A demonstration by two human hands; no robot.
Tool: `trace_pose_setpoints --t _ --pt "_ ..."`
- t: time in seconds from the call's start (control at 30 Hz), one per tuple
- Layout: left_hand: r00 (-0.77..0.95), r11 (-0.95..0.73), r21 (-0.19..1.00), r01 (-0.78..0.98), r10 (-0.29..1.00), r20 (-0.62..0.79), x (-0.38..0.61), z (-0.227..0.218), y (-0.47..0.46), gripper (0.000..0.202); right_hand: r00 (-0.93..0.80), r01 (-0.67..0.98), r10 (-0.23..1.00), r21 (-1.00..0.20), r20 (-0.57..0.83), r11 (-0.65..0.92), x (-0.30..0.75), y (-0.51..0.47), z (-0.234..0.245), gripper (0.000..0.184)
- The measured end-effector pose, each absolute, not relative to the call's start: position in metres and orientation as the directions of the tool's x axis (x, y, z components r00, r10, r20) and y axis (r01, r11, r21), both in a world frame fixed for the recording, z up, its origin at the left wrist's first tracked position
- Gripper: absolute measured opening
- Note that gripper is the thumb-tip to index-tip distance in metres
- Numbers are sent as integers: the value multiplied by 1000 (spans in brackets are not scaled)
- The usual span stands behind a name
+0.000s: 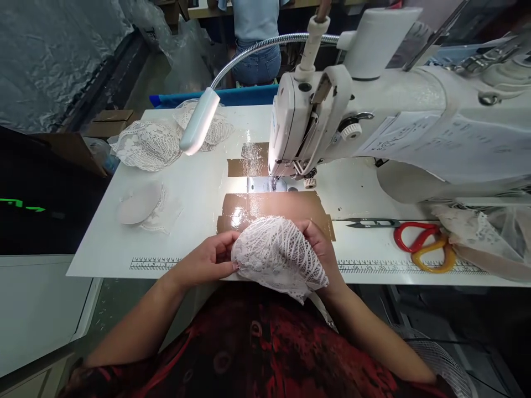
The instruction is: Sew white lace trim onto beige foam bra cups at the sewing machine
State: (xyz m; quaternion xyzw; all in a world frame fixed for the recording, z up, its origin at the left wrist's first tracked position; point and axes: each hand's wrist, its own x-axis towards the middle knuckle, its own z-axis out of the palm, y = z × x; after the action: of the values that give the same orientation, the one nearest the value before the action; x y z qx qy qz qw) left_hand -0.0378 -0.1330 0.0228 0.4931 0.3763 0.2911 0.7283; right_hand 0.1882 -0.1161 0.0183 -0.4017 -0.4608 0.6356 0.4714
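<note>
A white lace bra cup [271,254] is held between my two hands over the front edge of the sewing table. My left hand [213,257] pinches its left edge between thumb and fingers. On the other side, my right hand [321,249] grips the cup's right edge, its fingers partly hidden behind the lace. The cup bulges upward, and a loose lace flap hangs toward me. Just beyond it stands the sewing machine [290,127], its needle area over a metal plate [259,184].
Left on the table [199,215] lie several lace pieces [151,145] and a smooth pad [141,204]. Thread snips [373,223], red-and-yellow-handled scissors [433,260] and more lace [489,232] lie right. A lamp [201,121] hangs over the table; a person [257,44] sits beyond.
</note>
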Motion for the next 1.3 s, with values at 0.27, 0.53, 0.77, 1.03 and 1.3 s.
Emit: trace_pose_setpoints --t 0.27,0.53,0.77,1.03,1.3 --pt "217 287 929 -235 947 -238 -31 16 -139 9 -92 -207 996 -978 -12 -31 186 -114 13 34" --pt "263 347 851 -394 930 -258 -4 19 -147 53 -123 -133 992 -991 41 24 184 -112 14 26" --pt "145 168 960 -223 980 -138 -14 16 -144 46 -315 -214 933 -944 -176 -250 192 -107 10 49" --pt "149 240 897 -370 969 -198 -10 25 -137 45 -432 -55 896 -989 -102 -139 188 -106 16 20" --pt "307 464 598 -654 885 -350 -10 21 -140 47 -169 -186 985 -981 -23 -55 178 -108 13 17"
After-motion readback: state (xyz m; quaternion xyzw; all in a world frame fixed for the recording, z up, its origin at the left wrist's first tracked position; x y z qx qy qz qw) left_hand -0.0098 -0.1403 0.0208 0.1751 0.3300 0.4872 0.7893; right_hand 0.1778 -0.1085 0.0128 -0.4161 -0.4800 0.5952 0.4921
